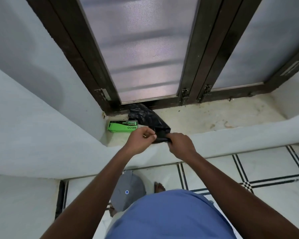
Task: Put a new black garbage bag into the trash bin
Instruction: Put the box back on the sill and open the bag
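A crumpled black garbage bag (146, 118) lies on the window sill (214, 116), stretching from the window frame toward the sill's front edge. My left hand (141, 138) pinches its near end from the left. From the right, my right hand (179, 144) grips the same end. A green garbage bag box (122, 126) lies on the sill just left of the bag. The grey trash bin (128, 190) with its lid down stands on the floor below the sill, partly hidden by my left arm and shirt.
A dark-framed window (141, 54) with frosted panes rises behind the sill. White walls close in at the left. The tiled floor (248, 169) with black lines spreads to the right; a bare foot (160, 187) stands beside the bin.
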The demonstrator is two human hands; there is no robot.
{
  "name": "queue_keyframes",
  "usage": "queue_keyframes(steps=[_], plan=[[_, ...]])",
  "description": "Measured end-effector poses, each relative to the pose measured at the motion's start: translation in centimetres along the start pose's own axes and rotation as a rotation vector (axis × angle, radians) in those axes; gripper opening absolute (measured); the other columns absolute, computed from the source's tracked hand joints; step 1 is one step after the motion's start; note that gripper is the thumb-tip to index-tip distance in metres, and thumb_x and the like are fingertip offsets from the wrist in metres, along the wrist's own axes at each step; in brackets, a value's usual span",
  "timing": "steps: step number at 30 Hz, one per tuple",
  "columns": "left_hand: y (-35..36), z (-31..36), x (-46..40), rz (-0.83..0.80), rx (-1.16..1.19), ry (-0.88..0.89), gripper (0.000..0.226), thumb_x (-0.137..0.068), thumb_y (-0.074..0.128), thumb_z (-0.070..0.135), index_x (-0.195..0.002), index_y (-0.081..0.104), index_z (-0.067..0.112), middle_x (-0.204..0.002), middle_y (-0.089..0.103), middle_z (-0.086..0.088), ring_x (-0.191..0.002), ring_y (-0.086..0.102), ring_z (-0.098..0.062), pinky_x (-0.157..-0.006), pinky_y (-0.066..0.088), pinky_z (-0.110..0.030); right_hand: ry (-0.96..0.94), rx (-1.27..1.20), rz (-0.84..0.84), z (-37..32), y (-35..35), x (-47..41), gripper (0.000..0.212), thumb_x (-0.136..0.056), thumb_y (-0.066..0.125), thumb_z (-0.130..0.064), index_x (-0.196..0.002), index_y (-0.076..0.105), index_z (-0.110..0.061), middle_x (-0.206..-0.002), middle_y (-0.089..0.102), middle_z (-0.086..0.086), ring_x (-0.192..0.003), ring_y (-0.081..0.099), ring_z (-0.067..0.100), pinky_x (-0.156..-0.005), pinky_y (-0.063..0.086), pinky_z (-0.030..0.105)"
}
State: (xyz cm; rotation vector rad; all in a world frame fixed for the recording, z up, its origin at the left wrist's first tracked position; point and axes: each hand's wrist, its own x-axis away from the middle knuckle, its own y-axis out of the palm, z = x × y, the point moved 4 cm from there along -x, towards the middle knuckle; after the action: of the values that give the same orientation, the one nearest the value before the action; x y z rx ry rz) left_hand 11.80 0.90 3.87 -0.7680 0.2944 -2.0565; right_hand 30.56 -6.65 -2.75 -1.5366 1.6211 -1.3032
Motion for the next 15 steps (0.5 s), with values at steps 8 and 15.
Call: queue_keyframes(steps=[8, 15], plan=[[-3.2, -1.9, 4.5, -0.084, 0.234, 0.011, 0.011, -0.093, 0.086, 0.018, -0.099, 0.082, 0.026, -0.091, 0.084, -0.009, -0.082, 0.076, -0.020, -0.083, 0.062, -0.041, 0.278, -1.136, -0.147, -4.9, -5.2, 3.3, 0.040, -0.094, 0.089, -0.046, -0.103, 0.078, -0.008, -0.071, 0.069, 0.000, -0.055, 0.047, 0.012, -0.059, 0.045, 0.027], [-7.5, -2.6, 10.2, 0.026, 0.507, -0.021, 0.022, -0.108, 0.067, 0.020, -0.114, 0.079, 0.002, -0.103, 0.080, -0.029, -0.087, 0.077, -0.035, -0.091, 0.067, -0.048, 0.128, -1.239, -0.085, -10.4, -6.3, 7.8, 0.047, -0.087, 0.096, -0.029, -0.127, 0.076, -0.015, -0.093, 0.076, 0.001, -0.077, 0.073, 0.016, -0.070, 0.062, 0.028]])
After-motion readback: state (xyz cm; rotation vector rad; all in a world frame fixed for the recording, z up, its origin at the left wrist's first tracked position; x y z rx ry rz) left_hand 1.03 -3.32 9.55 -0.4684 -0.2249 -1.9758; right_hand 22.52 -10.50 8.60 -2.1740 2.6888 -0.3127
